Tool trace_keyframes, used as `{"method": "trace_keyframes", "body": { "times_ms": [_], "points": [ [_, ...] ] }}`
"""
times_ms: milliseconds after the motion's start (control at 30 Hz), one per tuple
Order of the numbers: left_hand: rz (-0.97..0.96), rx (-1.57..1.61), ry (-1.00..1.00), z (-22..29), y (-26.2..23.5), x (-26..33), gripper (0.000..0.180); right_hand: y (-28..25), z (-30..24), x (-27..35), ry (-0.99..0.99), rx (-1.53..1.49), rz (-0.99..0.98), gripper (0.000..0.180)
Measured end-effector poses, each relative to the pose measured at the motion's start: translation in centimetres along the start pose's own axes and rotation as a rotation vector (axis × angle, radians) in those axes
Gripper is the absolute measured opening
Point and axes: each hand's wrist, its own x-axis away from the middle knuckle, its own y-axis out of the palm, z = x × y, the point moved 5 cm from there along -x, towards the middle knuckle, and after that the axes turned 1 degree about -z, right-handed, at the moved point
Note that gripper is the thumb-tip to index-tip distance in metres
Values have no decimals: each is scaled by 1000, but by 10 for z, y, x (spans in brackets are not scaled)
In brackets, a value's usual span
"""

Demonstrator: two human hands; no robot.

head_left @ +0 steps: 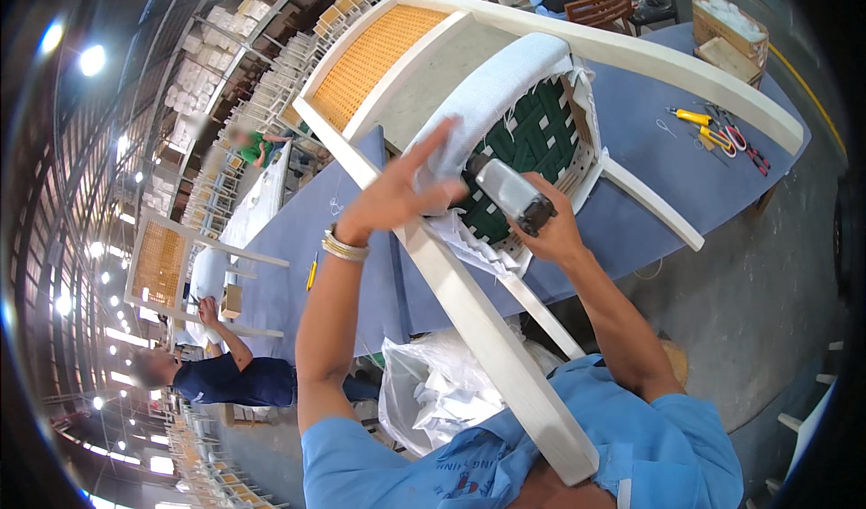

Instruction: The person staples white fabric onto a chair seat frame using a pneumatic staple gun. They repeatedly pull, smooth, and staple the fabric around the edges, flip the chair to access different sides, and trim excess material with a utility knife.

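A pale wooden chair (469, 328) with a woven cane back (383, 58) lies tipped over on the table, its seat underside facing me. White fabric (492, 80) wraps the seat, its frayed edges folded round onto the underside. Dark green webbing (546, 134) crosses the seat's bottom. My right hand (557, 229) is closed round a staple gun (512, 191), which points at the webbing near the seat's left edge. My left hand (397, 189), slightly blurred, has its fingers spread beside the fabric; whether it touches is unclear. One chair rail runs down against my chest.
Yellow-handled pliers (693, 116), scissors (735, 139) and other tools lie on the blue-covered table (631, 85). A yellow cutter (312, 273) lies to the left. A bag of white scraps (433, 392) stands below. At left a co-worker (239, 374) handles another chair.
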Motion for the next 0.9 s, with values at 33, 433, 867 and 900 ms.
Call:
{"method": "trace_keyframes", "body": {
  "times_ms": [33,433,867,900],
  "points": [
    [102,114,-33,-22,-13,1,84,4,8,7,54,-33,17,44],
    [-21,-149,-256,-82,6,-19,114,1,-4,10,-25,74,74,46],
    [53,-238,-123,-62,15,-11,107,28,3,6,-7,-87,-25,57],
    [42,-232,-100,-60,19,-17,107,22,3,8,-48,-53,11,58]
  ]
}}
